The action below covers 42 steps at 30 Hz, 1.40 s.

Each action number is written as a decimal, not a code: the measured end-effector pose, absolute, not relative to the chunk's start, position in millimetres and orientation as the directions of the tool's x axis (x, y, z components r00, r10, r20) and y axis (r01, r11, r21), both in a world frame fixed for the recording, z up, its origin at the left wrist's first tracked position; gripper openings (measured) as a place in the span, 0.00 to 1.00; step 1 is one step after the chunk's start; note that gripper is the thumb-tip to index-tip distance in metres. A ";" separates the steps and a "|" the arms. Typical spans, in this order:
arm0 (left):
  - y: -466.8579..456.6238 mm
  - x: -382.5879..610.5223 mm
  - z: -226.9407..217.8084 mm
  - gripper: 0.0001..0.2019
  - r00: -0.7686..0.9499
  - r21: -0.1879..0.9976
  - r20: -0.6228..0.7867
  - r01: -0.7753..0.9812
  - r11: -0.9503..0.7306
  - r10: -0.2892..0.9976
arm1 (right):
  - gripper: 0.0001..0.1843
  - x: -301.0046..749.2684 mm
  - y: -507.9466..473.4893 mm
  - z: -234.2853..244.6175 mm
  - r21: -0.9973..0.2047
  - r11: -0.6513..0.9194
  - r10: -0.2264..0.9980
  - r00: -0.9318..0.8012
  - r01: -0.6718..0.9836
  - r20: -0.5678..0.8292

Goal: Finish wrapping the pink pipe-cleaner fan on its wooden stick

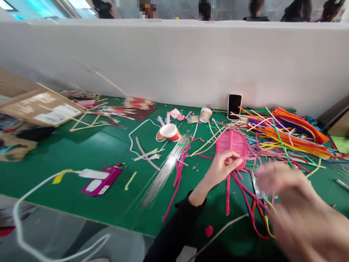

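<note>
My left hand point(221, 168) pinches the lower edge of a pink fan-shaped piece point(231, 145) made of pipe cleaners, which lies on the green table point(89, 145); a pink stem point(227, 196) runs down from it. My right hand point(289, 196) is smeared by motion low at the right, above scissors point(256, 189) and loose pink and yellow pipe cleaners; its fingers cannot be read. A black sleeve covers my left forearm.
A heap of coloured pipe cleaners point(289, 133) fills the right. A phone point(235, 106) leans on the white partition. Paper cups point(170, 132), a bundle of silver wires point(166, 169), a magenta device with white cable point(101, 181) and cardboard point(40, 107) lie left. People sit beyond the partition.
</note>
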<state>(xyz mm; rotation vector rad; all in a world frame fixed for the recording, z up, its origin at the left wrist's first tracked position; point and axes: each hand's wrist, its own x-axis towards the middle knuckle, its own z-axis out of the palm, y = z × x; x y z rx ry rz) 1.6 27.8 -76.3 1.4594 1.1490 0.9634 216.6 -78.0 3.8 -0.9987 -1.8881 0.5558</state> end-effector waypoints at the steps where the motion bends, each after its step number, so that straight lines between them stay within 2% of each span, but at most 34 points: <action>1: 29.8 -0.5 -72.0 0.11 0.250 0.983 0.019 0.174 -0.065 0.968 | 0.21 208.7 -56.2 3.3 -0.719 0.520 0.852 -0.223 0.462 0.473; 4: 35.4 -4.5 -59.6 0.10 0.313 0.975 0.070 0.180 -0.131 0.947 | 0.14 189.2 -0.6 -11.3 -0.691 0.429 0.884 -0.115 0.582 0.453; 10: 38.4 -0.7 -53.4 0.11 0.345 0.971 0.079 0.186 -0.150 0.935 | 0.10 189.3 20.7 -50.8 -0.774 0.339 0.941 -0.175 0.534 0.291; 15: 28.5 3.8 -59.8 0.12 0.239 0.980 0.079 0.158 -0.119 0.968 | 0.11 186.2 17.9 -59.0 -0.917 0.157 0.985 -0.119 0.367 0.121; 19: 17.7 9.9 -69.5 0.11 0.099 0.976 0.097 0.187 -0.115 0.990 | 0.15 176.0 16.3 -72.2 -0.975 0.044 0.998 -0.063 0.219 0.031; 22: 13.1 15.7 -81.2 0.12 0.024 0.982 0.050 0.179 -0.054 0.998 | 0.14 171.4 14.6 -83.2 -0.977 0.050 0.998 -0.038 0.208 0.043; 25: 14.8 16.5 -90.5 0.13 0.052 0.982 0.011 0.188 -0.020 0.999 | 0.13 172.9 15.9 -90.5 -0.940 0.082 0.996 -0.046 0.330 0.071; 32: 29.5 -4.1 -86.0 0.10 0.433 0.949 -0.033 0.295 -0.107 0.901 | 0.04 185.8 21.0 -87.4 -0.857 0.180 0.967 -0.247 0.483 0.064; 35: 31.8 -8.1 -83.1 0.10 0.518 0.931 -0.035 0.327 -0.160 0.855 | 0.05 190.0 22.2 -85.6 -0.837 0.222 0.942 -0.330 0.500 0.053; 38: 31.2 -5.6 -83.9 0.11 0.483 0.921 0.002 0.340 -0.189 0.876 | 0.05 193.4 23.1 -86.4 -0.834 0.208 0.953 -0.296 0.511 0.056; 42: 27.0 3.1 -88.1 0.12 0.347 0.919 0.079 0.337 -0.203 0.934 | 0.08 191.9 19.5 -88.5 -0.889 0.145 0.985 -0.146 0.435 0.089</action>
